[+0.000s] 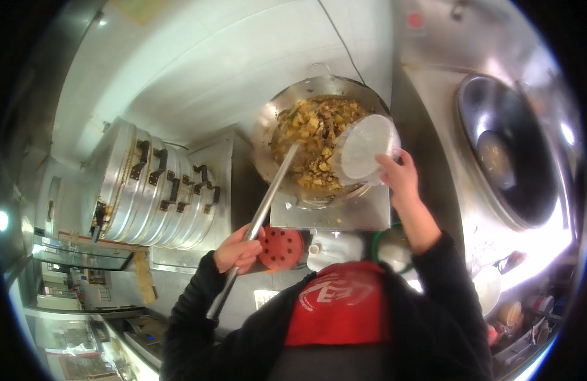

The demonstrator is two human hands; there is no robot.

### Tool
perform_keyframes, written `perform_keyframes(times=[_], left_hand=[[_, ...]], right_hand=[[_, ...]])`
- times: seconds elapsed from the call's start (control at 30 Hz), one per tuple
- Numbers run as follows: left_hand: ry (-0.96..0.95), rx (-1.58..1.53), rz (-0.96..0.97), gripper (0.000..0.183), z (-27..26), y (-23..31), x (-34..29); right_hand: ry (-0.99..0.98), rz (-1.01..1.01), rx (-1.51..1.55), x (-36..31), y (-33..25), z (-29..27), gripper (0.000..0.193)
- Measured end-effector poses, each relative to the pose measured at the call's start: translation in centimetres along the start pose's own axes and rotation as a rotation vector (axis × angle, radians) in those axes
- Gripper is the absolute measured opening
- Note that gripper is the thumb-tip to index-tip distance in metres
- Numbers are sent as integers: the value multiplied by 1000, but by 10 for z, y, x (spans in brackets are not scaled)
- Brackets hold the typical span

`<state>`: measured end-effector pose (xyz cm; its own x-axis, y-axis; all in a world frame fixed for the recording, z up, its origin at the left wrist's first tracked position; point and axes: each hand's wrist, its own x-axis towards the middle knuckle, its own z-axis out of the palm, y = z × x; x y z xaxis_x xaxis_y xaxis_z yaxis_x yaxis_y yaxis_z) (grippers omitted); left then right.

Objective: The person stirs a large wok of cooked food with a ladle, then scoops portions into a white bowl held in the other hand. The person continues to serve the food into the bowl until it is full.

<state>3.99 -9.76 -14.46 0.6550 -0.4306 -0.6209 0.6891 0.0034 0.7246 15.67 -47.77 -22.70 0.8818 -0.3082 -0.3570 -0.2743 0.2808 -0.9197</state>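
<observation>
A large metal wok [266, 162] full of chopped food [316, 124] in brown and yellow pieces stands ahead of me. My left hand [237, 249] is wrapped round a long metal handle [268, 198], which slants up into the wok. Whatever is on its far end is hidden in the food. On the right, my right hand [399, 176] grips the edge of a whitish bowl [368, 147], tilted over the wok's right side. I cannot make out whether anything is in the bowl.
Stacked metal steamer tiers [154, 190] with black handles stand at the left. To the right, a big dark wok [509, 152] sits in a steel counter. Below the food are a red perforated disc [281, 248] and a white plastic jug [335, 251].
</observation>
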Motion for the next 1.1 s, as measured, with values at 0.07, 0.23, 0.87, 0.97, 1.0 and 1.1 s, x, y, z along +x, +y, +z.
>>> perform_keyframes(times=[0.07, 0.23, 0.87, 0.97, 1.0, 1.1], left_hand=[[20, 59, -26, 33, 12, 12, -12], [121, 166, -100, 31, 41, 29, -34], [752, 1260, 303, 47, 45, 4, -72], [828, 1249, 231, 52, 47, 2, -70], [832, 1232, 235, 53, 48, 1, -69], [828, 1221, 357, 52, 50, 0, -66]], right_hand=[[60, 15, -45, 7, 5, 33, 64], [-45, 228, 372, 19, 21, 88, 53], [-347, 212, 699, 2, 39, 82, 49], [-358, 217, 683, -3, 41, 87, 33], [-371, 224, 683, -5, 43, 88, 33], [-419, 247, 716, -6, 46, 89, 32]])
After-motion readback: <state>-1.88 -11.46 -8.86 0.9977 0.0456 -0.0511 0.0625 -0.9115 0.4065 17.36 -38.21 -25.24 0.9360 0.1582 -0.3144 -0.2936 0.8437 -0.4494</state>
